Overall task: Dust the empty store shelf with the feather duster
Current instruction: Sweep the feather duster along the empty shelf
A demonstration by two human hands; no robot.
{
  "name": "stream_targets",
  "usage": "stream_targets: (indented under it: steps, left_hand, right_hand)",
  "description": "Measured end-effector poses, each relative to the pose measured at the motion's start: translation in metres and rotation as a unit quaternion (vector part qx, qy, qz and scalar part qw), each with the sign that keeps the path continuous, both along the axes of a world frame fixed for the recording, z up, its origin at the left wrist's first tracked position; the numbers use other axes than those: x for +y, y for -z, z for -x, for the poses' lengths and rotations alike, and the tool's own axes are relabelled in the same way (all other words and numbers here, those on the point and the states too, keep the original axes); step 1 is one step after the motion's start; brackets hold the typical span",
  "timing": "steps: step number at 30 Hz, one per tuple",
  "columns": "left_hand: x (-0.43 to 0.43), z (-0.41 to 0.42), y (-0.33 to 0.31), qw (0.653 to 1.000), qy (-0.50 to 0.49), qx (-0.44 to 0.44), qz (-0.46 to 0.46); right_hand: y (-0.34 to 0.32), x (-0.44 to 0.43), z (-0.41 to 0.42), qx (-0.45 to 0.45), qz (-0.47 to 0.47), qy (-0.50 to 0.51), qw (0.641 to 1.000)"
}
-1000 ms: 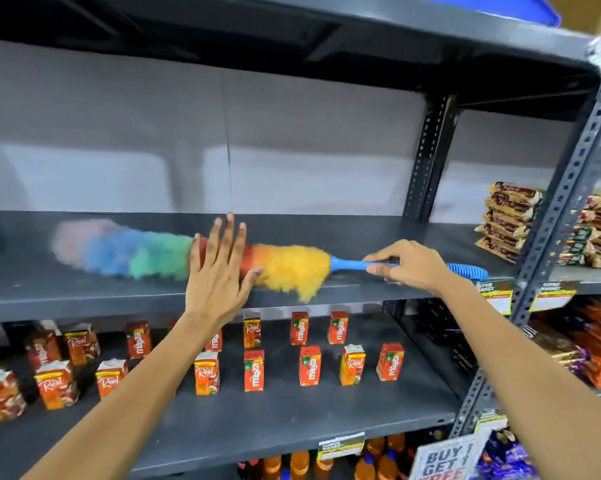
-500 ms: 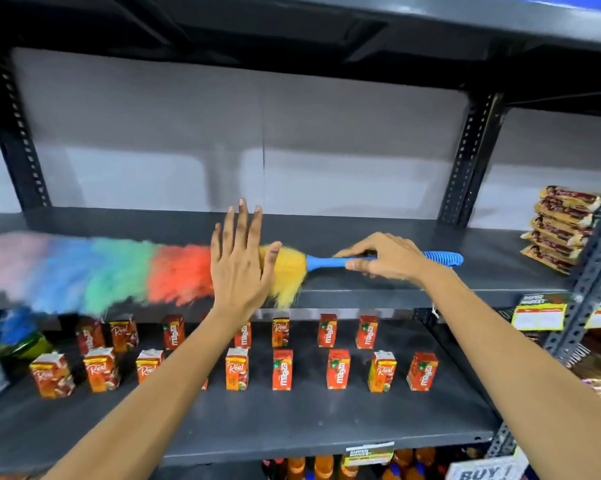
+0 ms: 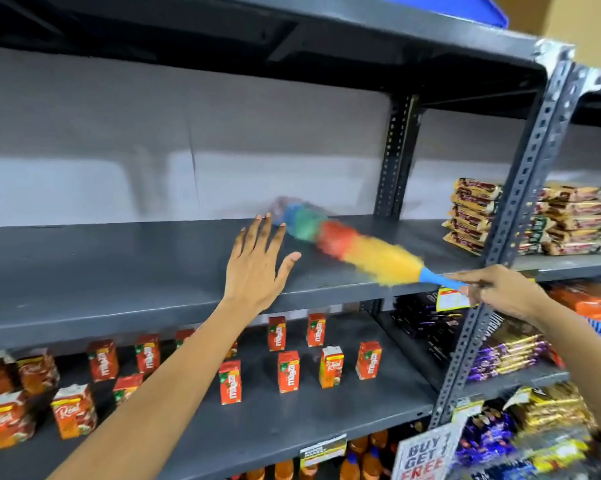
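Grey metal forms the empty shelf (image 3: 119, 271), where the rainbow feather duster (image 3: 347, 245) lies slanted, its blurred pink tip toward the back wall and its blue handle at the front edge. The right hand (image 3: 500, 292) is clamped on that handle. The left hand (image 3: 257, 268) hovers flat with fingers spread apart, just beside the duster. Juice cartons (image 3: 288, 372) stand on the shelf below.

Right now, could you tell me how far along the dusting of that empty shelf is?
Mid-job. The dark grey metal shelf is bare, though how clean it is can't be judged. The right hand holds the rainbow feather duster angled toward the back right corner, blurred; the left hand hovers open. The front edge and left stretch look left.
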State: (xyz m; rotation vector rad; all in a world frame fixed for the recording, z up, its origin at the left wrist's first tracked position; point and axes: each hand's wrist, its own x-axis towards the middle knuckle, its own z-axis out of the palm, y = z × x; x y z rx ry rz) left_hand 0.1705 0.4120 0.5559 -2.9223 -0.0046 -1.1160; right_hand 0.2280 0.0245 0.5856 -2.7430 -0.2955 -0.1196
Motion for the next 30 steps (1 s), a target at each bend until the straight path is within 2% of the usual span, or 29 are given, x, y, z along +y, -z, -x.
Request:
stream_targets:
  steps: [2,4,8,12,16,18,23,27,30]
  left_hand:
    - [-0.002,-0.004,0.001,1.0,0.004,-0.003,-0.005]
    - [-0.001,-0.002,0.0,1.0,0.012,-0.012,0.006]
    - [0.01,0.013,-0.006,0.999,0.007,-0.036,0.03]
    - [0.045,0.04,-0.011,0.998,-0.024,-0.049,0.036]
    - [0.097,0.075,-0.011,0.994,-0.081,-0.067,0.039]
    - [0.12,0.092,-0.007,0.99,-0.113,-0.073,0.047]
    - [0.163,0.131,-0.001,0.983,-0.164,-0.069,0.048]
    - [0.185,0.152,0.002,0.976,-0.192,-0.072,0.065]
    - [0.199,0.162,0.002,0.971,-0.21,-0.08,0.081]
  right_hand:
    - [-0.006,0.001,0.007,0.03,-0.07,-0.055,0.996]
    - [-0.013,0.012,0.011,0.036,-0.092,-0.091,0.991]
    - [-0.015,0.087,0.016,0.006,-0.047,-0.136,0.99]
    - [-0.009,0.188,0.029,-0.062,0.002,-0.177,0.982]
    - [0.004,0.279,0.051,-0.142,0.042,-0.281,0.948]
    - [0.005,0.309,0.062,-0.139,0.041,-0.331,0.932]
    - [-0.009,0.348,0.067,-0.17,0.059,-0.334,0.925]
    - [-0.004,0.402,0.104,-0.151,0.051,-0.419,0.894]
    - [-0.009,0.427,0.112,-0.163,0.048,-0.418,0.892]
